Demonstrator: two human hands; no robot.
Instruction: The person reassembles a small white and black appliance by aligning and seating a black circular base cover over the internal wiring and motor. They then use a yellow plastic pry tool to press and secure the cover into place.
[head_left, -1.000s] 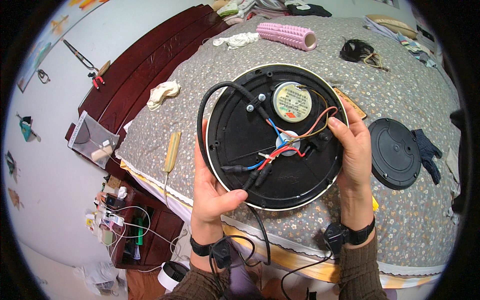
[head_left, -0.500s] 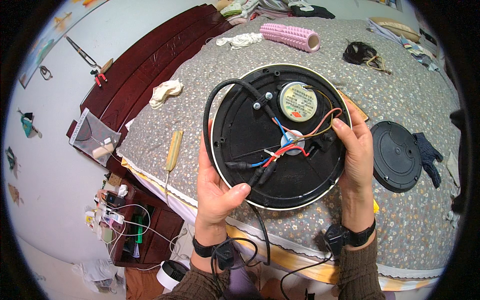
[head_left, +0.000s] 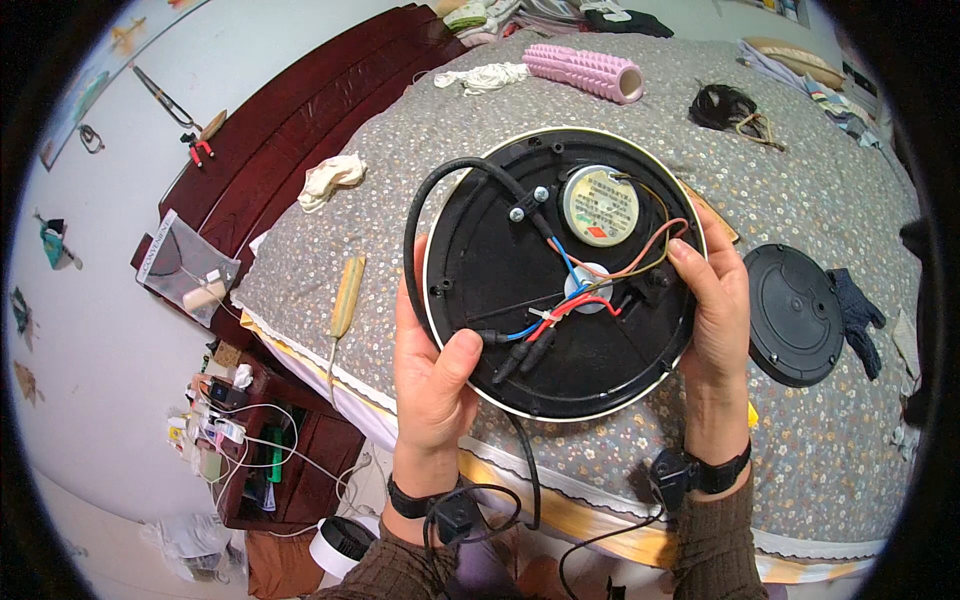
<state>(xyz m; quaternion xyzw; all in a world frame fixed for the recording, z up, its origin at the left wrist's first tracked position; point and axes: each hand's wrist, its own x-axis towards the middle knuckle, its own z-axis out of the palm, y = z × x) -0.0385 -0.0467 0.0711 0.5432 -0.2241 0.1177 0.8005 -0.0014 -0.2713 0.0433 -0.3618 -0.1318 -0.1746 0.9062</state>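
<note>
I hold a round black appliance base (head_left: 520,290) with a pale rim, its open underside facing me, above a grey flowered bed (head_left: 420,170). Inside it sit a small round motor (head_left: 600,205) and red, blue, orange and black wires (head_left: 570,300). A thick black power cord (head_left: 425,230) loops out along its left side. My left hand (head_left: 435,385) grips the lower left rim, thumb over the edge. My right hand (head_left: 715,310) grips the right rim, fingertips near the wires.
A black round cover (head_left: 795,315) lies on the bed at right beside a dark glove (head_left: 858,318). A pink foam roller (head_left: 585,70), white cloths (head_left: 332,178), a yellowish handled tool (head_left: 347,295) and a dark tangled item (head_left: 727,105) lie about. A low wooden shelf with cables (head_left: 255,450) stands at left.
The base and both hands have kept their grip. The view has shifted slightly, with the base a little higher and further right in the picture.
</note>
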